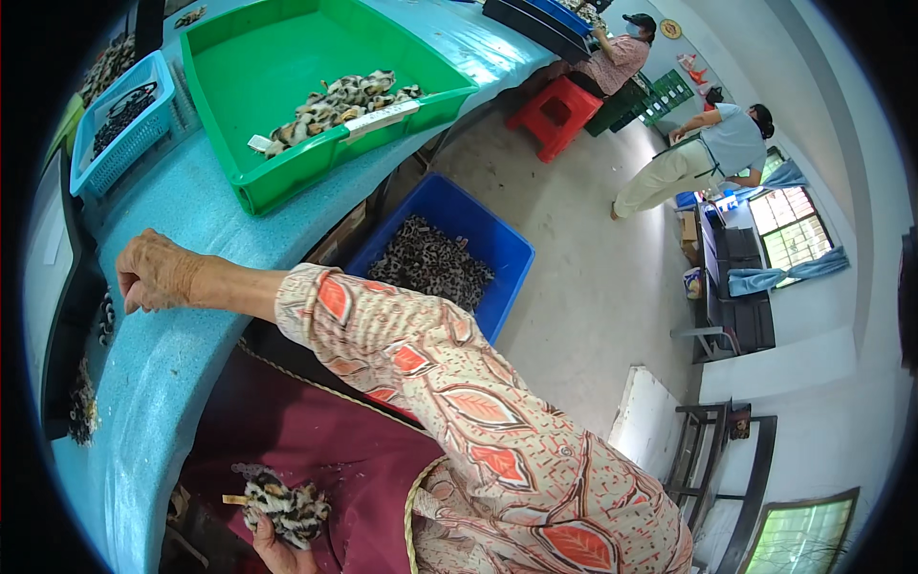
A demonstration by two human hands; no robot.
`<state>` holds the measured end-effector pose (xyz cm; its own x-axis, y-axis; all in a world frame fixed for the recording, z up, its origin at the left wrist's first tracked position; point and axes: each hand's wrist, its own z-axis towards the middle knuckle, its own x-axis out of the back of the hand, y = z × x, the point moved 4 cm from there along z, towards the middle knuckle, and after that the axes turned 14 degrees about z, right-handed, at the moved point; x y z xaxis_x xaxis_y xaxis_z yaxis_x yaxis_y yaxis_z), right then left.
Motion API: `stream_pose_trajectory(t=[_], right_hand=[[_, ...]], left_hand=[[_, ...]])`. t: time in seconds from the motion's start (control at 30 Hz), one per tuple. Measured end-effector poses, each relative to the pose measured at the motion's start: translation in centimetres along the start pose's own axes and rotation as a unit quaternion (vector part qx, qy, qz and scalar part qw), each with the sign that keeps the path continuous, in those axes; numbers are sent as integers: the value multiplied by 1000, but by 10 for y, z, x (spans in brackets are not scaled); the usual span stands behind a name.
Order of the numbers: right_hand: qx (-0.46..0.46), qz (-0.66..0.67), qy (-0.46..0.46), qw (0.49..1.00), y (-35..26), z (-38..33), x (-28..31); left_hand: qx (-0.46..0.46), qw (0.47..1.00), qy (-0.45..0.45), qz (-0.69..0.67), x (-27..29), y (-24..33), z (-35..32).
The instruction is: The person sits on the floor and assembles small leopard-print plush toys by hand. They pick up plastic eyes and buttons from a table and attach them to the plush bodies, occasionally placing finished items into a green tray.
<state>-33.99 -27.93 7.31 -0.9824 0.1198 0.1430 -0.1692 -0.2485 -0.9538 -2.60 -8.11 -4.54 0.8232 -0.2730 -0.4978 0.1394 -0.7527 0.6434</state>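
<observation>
My left hand (279, 549) is closed around a fluffy leopard-patterned bundle (287, 507) in black, cream and tan, like plush hair ties, above my maroon apron. A small yellowish tab (234, 499) sticks out of its side. My right arm reaches across to the blue-covered table (229, 230). There my right hand (158, 273) is bent down with its fingers curled in a pinch; whatever they hold, if anything, is hidden. Close by its fingertips lie small dark curled pieces (105, 320) at the edge of a black tray (69, 316).
A green tray (215, 124) holds more leopard-patterned pieces (335, 105). Left of it stands a light-blue basket (124, 158) with dark cords. Below the table edge, a blue bin (512, 258) contains many dark mottled pieces. One person (612, 62) sits by a red stool (557, 115); another (698, 153) bends over farther back.
</observation>
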Motion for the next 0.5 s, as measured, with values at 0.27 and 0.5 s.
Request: stream_pose_trajectory(t=[0.27, 0.5], right_hand=[[-88, 231, -63, 967, -80, -101, -19], [-337, 392, -105, 849, -25, -193, -91]], left_hand=[[-33, 991, 111, -74, -38, 31, -11], [18, 978, 160, -134, -20, 15, -30]])
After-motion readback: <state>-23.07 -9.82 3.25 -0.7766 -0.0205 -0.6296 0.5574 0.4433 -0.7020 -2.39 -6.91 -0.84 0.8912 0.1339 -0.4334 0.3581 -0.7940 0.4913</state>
